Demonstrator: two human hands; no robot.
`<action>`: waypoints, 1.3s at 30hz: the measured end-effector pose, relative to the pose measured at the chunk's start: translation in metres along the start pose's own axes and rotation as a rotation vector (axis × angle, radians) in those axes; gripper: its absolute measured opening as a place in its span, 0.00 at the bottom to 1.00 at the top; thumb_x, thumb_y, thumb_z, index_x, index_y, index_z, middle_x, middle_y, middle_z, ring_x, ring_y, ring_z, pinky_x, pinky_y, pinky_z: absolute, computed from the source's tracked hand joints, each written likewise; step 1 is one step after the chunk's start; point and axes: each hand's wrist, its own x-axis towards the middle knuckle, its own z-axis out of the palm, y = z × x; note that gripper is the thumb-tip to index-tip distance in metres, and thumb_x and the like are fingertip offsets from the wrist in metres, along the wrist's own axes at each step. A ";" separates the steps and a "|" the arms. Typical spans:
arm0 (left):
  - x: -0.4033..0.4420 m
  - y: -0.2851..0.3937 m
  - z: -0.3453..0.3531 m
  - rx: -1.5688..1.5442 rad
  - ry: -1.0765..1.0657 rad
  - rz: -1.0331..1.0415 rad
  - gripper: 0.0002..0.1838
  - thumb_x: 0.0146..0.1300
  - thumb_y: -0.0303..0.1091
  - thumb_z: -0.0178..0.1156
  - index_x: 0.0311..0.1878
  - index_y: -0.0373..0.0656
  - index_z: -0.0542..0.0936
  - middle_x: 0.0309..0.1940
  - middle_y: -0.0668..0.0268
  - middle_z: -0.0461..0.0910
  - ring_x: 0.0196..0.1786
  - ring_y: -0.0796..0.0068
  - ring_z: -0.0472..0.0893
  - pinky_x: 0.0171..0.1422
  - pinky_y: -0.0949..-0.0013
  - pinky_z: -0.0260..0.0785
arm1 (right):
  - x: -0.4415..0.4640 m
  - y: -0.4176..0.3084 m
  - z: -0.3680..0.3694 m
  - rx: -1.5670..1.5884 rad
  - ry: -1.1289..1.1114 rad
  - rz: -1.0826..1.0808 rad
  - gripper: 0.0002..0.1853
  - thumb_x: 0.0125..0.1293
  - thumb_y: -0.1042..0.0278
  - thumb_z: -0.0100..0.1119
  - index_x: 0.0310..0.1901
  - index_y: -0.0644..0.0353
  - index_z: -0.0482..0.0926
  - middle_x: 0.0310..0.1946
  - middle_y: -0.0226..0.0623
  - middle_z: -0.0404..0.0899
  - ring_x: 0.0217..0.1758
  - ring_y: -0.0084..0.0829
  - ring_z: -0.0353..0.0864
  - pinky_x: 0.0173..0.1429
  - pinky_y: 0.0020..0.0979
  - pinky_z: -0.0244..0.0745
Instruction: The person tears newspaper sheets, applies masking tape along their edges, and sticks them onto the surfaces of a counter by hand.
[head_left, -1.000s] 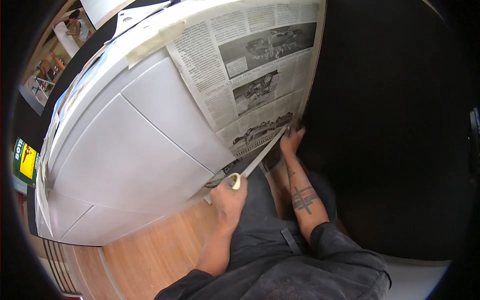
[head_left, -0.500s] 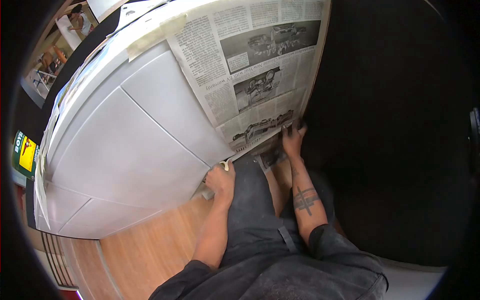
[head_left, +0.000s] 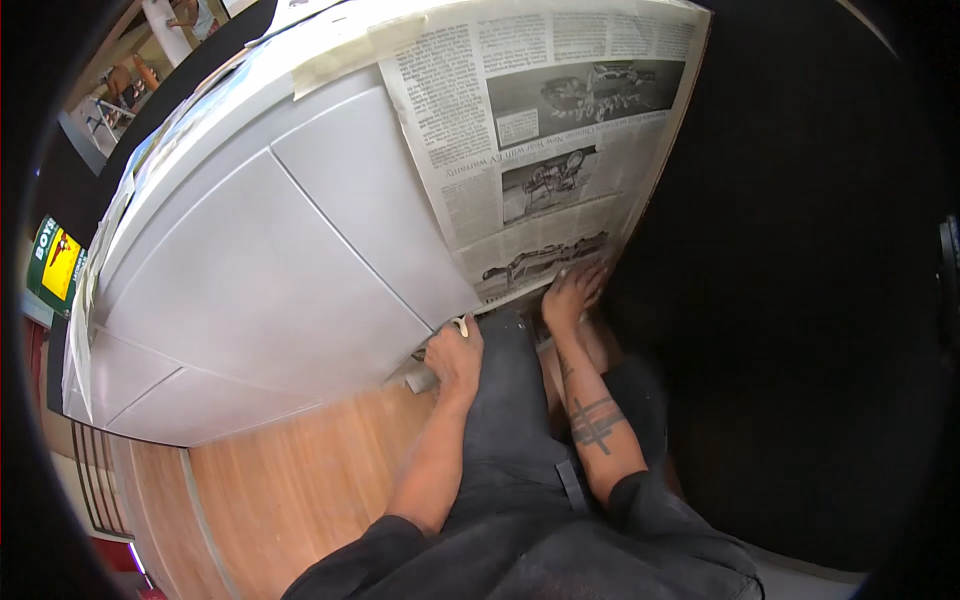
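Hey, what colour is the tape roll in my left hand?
The tape roll looks pale cream; the head view shows it, mostly covered.

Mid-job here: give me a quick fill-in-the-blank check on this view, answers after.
Of the two hands, the ____ one holds the pale tape roll.
The right hand lies at the lower edge of the sheet of ____.
A dark tattoo marks the ____ forearm.
The sign at the picture's left is ____ and yellow.

Missing words: left; newspaper; right; green.
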 end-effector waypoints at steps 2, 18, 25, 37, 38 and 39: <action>-0.003 -0.003 0.002 -0.011 -0.008 -0.028 0.27 0.69 0.54 0.64 0.36 0.33 0.89 0.31 0.40 0.87 0.37 0.36 0.88 0.47 0.41 0.81 | -0.020 -0.020 -0.009 0.000 -0.157 0.021 0.40 0.80 0.61 0.50 0.81 0.77 0.46 0.85 0.68 0.35 0.88 0.67 0.33 0.84 0.69 0.38; 0.002 -0.007 0.000 -0.073 -0.086 -0.098 0.27 0.68 0.54 0.65 0.37 0.33 0.90 0.32 0.37 0.86 0.38 0.34 0.88 0.48 0.41 0.81 | -0.054 -0.070 -0.016 0.180 -0.393 -0.377 0.18 0.62 0.58 0.75 0.34 0.70 0.88 0.30 0.60 0.85 0.36 0.61 0.86 0.43 0.51 0.80; -0.001 -0.002 -0.003 -0.149 -0.097 -0.091 0.26 0.69 0.51 0.64 0.37 0.32 0.90 0.32 0.36 0.86 0.39 0.33 0.88 0.50 0.41 0.80 | -0.034 -0.057 -0.015 0.180 -0.559 -0.488 0.23 0.65 0.50 0.72 0.33 0.69 0.88 0.30 0.60 0.84 0.36 0.61 0.86 0.44 0.52 0.80; 0.022 0.002 -0.015 0.005 -0.338 0.036 0.23 0.67 0.49 0.65 0.41 0.34 0.90 0.40 0.40 0.88 0.47 0.37 0.89 0.56 0.45 0.81 | -0.026 -0.061 -0.014 0.128 -0.497 -0.616 0.25 0.61 0.43 0.74 0.33 0.64 0.91 0.30 0.53 0.88 0.34 0.56 0.88 0.45 0.51 0.83; 0.024 0.003 -0.015 0.026 -0.312 0.090 0.22 0.67 0.47 0.65 0.41 0.34 0.91 0.40 0.40 0.88 0.47 0.38 0.89 0.55 0.45 0.81 | -0.025 -0.062 -0.016 0.110 -0.490 -0.619 0.24 0.61 0.44 0.75 0.34 0.64 0.91 0.30 0.53 0.88 0.34 0.56 0.88 0.45 0.51 0.83; 0.029 0.004 -0.013 0.052 -0.299 0.137 0.20 0.67 0.45 0.64 0.41 0.34 0.91 0.39 0.41 0.89 0.47 0.38 0.89 0.55 0.46 0.81 | -0.030 -0.060 -0.020 0.090 -0.495 -0.613 0.23 0.61 0.45 0.75 0.34 0.64 0.91 0.30 0.53 0.88 0.34 0.56 0.88 0.45 0.51 0.83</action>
